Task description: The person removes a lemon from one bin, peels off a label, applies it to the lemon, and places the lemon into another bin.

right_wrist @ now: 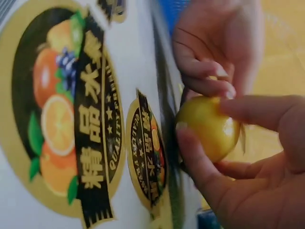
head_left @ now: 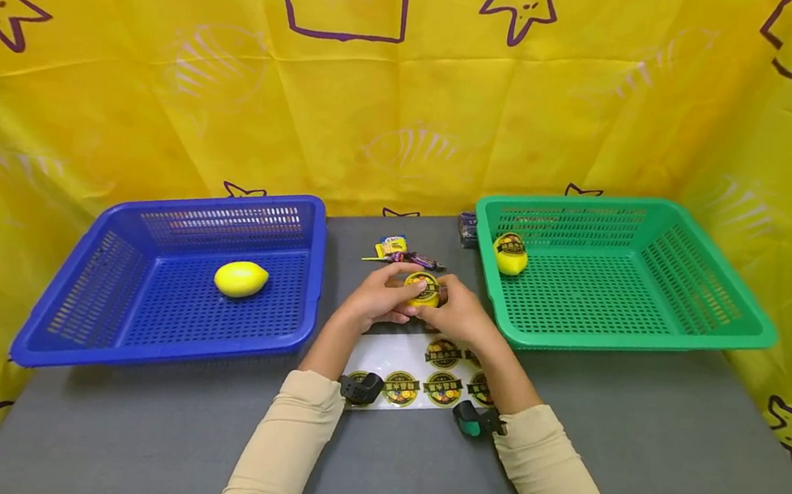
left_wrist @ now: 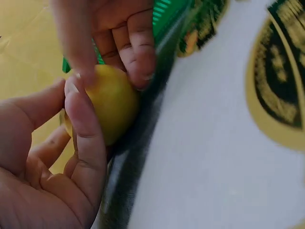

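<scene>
Both hands hold one yellow lemon [head_left: 423,291] with a round sticker on top, between the two baskets. My left hand [head_left: 379,296] curls its fingers and thumb round the lemon [left_wrist: 110,102]. My right hand [head_left: 455,309] pinches the same lemon [right_wrist: 208,128] with thumb and fingers. Under the hands lies a white sticker sheet [head_left: 394,357] with round fruit labels [right_wrist: 59,126]. A plain lemon [head_left: 241,279] lies in the blue basket [head_left: 99,344]. A stickered lemon [head_left: 511,254] sits in the green basket [head_left: 649,345].
Wrapped candies [head_left: 402,254] lie just beyond the hands, and a small dark box [head_left: 467,229] stands by the green basket's back corner. Yellow patterned cloth [head_left: 412,102] walls the back and sides. The grey table [head_left: 635,470] stretches toward me.
</scene>
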`<state>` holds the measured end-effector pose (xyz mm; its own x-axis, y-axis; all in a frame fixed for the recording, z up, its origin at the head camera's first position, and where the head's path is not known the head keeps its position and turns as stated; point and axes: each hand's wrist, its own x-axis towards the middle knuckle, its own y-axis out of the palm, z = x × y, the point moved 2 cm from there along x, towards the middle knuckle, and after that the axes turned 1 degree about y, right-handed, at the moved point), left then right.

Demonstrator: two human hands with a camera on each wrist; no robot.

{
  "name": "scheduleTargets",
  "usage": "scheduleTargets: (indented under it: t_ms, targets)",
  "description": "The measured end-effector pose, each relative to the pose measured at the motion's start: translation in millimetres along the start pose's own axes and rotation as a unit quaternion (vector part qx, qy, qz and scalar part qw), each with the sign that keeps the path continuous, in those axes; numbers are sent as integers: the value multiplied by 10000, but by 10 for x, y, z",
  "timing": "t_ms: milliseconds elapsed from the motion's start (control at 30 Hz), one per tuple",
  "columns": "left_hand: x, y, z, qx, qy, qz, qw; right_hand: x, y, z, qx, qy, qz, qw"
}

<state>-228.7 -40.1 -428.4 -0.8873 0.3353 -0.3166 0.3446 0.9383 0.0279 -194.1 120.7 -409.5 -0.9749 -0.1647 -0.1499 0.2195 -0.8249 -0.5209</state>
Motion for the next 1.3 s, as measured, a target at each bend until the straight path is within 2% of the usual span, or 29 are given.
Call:
scheduleTargets:
  t_ms: [67, 133, 300, 400, 567, 700, 900, 1067, 1300]
  targets:
    - [-15, -14, 29, -7, 20, -72, 10000, 2, 28, -13, 804, 216, 245, 9962]
    - [-19, -21, 65, -122, 33, -139, 9998, 8, 63, -17, 1527, 335, 435, 9868]
    - [-22, 6, 106, -414, 113, -242, 9988, 52, 103, -28, 2499, 473, 450, 9661]
    - [-29, 20, 92, -430, 186, -275, 9985, 84, 95, -21, 2578, 425, 359, 9646]
    - [-44, 23, 83, -388, 337, -384, 9979, 101, 106, -28, 2359, 164, 276, 9713]
    - [-59, 11, 117, -536, 334, -239, 9977, 98, 128, -105, 2368, 162, 134, 9713]
    - [-71, -27, 148, -701, 121, 198, 9973, 110, 107, -160, 2743, 247, 160, 9612]
    - [-82, -39, 110, -795, -41, 211, 9966, 119, 88, -163, 3089, 470, 191, 9498]
    - [-98, -76, 163, -1012, -79, 281, 9944, 117, 97, -213, 3287, 610, 69, 9424]
